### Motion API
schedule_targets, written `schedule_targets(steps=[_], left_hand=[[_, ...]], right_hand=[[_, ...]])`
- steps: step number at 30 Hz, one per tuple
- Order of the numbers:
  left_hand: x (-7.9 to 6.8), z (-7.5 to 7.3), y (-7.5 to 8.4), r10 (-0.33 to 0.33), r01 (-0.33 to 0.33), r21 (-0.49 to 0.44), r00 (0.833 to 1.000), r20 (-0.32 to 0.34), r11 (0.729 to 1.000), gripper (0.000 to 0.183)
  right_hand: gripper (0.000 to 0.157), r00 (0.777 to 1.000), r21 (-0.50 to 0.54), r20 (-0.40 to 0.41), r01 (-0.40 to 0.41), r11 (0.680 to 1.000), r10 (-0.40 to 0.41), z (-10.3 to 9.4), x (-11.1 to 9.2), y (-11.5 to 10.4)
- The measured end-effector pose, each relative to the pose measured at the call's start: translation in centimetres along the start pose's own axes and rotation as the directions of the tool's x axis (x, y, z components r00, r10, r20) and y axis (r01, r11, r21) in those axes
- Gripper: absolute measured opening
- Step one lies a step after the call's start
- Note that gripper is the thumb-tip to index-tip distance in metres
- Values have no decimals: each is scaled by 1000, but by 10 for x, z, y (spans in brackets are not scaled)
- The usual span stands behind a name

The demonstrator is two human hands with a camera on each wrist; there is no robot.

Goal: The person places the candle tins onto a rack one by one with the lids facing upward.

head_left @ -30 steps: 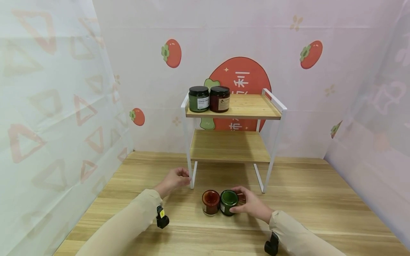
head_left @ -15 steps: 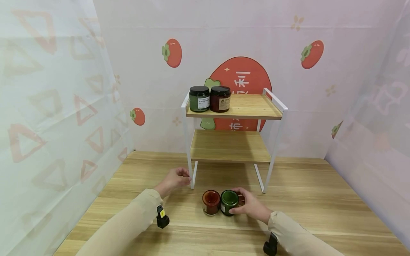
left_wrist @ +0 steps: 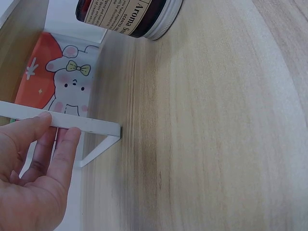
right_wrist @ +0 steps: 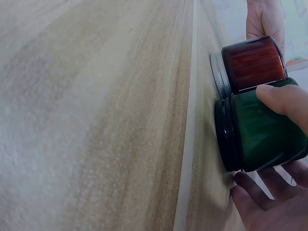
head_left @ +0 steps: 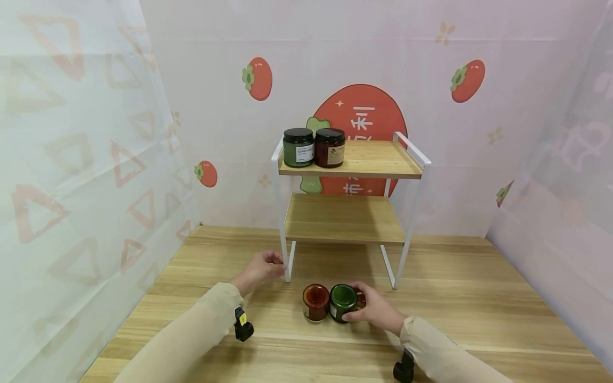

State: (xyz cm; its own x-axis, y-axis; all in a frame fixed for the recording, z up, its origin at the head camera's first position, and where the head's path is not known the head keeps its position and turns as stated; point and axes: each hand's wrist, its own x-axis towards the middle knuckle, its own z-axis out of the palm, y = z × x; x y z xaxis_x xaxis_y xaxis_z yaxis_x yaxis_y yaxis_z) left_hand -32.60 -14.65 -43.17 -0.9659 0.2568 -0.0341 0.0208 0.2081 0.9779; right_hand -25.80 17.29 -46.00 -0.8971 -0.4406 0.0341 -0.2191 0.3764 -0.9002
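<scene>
The person's right hand [head_left: 375, 308] is gripping the green jar [head_left: 343, 304] on the tabletop [head_left: 460, 290], its thumb lying along the near side and its fingers curling round the right and far sides. That jar is standing upside down on its black lid [right_wrist: 226, 135], and just to its left the red jar [head_left: 315, 304] is standing the same way on its silver lid [right_wrist: 221, 76]; the two are sitting side by side. Beyond them a two-tier rack [head_left: 345, 218] is standing on white legs, and the left hand [head_left: 261, 268] is pinching its near left leg [left_wrist: 98, 126] low down, between thumb and fingers. On the rack's upper board [head_left: 375, 158], at the left end, a labelled green jar with a black lid [head_left: 298, 150] and a labelled dark red jar with a black lid [head_left: 329, 150] are standing upright next to each other. A pale backdrop [head_left: 215, 106] with red fruit prints is hanging at the far side.
</scene>
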Motion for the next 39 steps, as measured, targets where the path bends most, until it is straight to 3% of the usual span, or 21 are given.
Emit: schedule_targets(steps=[16, 39], left_hand=[[2, -2, -2, 6, -6, -17, 1000, 9, 1000, 19], [1, -2, -1, 14, -14, -9, 1000, 23, 1000, 20]], right_hand=[[77, 1000, -55, -23, -10, 998, 9, 2, 2, 2], [74, 999, -96, -37, -10, 995, 6, 5, 0, -2]])
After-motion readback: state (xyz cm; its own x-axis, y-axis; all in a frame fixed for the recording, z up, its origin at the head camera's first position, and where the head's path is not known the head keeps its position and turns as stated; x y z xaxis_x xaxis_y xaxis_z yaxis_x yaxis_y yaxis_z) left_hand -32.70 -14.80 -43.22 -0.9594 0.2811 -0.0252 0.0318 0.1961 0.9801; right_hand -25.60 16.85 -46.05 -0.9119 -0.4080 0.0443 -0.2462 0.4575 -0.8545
